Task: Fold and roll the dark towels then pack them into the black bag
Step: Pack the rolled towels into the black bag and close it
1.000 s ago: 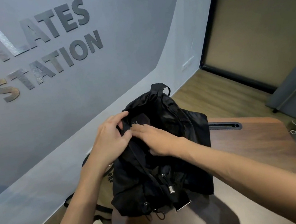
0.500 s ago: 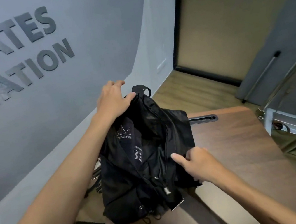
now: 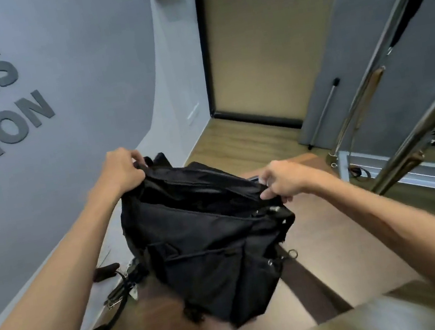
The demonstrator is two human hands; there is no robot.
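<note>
Left hand (image 3: 122, 167) and right hand (image 3: 281, 180) grip the black bag (image 3: 208, 237) top edges; best pulled apart evenly.

Grey wall (image 3: 57, 61) on left w/ raised dark letters (image 3: 0, 113). Wood-look floor (image 3: 238, 144). Tan panel (image 3: 261, 38) at back, black trim along bottom. Brown wooden table (image 3: 337, 245) in fgnd. Metal frame bars (image 3: 382, 59) on right, angled.
</note>
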